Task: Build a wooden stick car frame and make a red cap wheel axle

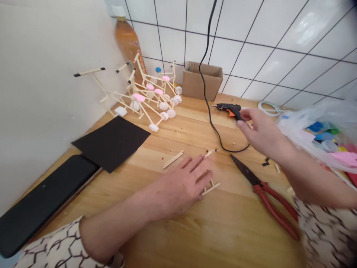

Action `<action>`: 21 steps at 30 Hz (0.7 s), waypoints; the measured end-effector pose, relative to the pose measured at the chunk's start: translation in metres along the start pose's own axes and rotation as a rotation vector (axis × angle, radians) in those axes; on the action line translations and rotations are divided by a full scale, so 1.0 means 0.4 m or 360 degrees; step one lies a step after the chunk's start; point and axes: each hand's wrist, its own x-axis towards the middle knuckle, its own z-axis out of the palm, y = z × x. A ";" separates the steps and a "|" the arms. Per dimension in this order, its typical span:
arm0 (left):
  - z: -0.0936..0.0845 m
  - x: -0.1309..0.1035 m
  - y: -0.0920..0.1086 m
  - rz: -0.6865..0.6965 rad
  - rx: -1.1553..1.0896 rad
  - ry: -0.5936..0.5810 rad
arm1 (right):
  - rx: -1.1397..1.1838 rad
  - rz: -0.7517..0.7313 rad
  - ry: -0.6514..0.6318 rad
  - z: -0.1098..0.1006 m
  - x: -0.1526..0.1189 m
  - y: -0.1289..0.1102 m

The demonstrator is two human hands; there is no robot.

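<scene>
My left hand (182, 184) rests low over the table, its fingers curved over a small frame of thin wooden sticks (212, 188); thumb and index finger are at the frame, and most of it is hidden beneath them. At the right, my right hand (260, 130) has its fingers closed round the handle of a black hot glue gun (228, 108) with an orange trigger. The gun's nozzle points left. Two loose wooden sticks (173, 159) lie beside my left fingertips. Red-handled long-nose pliers (258, 184) lie between my two forearms, jaws toward the back.
Stick models with bottle-cap wheels (139, 97) stand at the back left, near a drink bottle (128, 37). A cardboard box (202, 82), black cable (205, 89), tape roll (269, 108), bag of coloured caps (323, 130), black sheet (113, 143) and black phone-like slab (50, 201) surround the workspace.
</scene>
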 end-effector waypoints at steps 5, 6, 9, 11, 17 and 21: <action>0.000 -0.001 0.000 -0.0013 -0.0009 -0.0014 | 0.0132 -0.0574 0.0022 -0.068 -0.285 -0.095; -0.001 -0.001 0.001 -0.0017 -0.0015 -0.0026 | 0.0151 -0.0702 -0.0034 -0.064 -0.329 -0.107; -0.004 -0.002 0.002 -0.0026 -0.0034 -0.0035 | 0.0204 -0.0787 -0.0161 -0.026 -0.407 -0.120; -0.004 -0.002 0.002 -0.0024 -0.0040 -0.0020 | 0.0211 -0.0797 -0.0153 0.007 -0.421 -0.115; -0.004 -0.003 0.002 -0.0015 -0.0029 -0.0010 | 0.0279 -0.0770 -0.0243 0.062 -0.414 -0.105; -0.005 -0.004 0.001 -0.0005 -0.0014 -0.0001 | 0.0259 -0.0796 -0.0261 0.072 -0.418 -0.110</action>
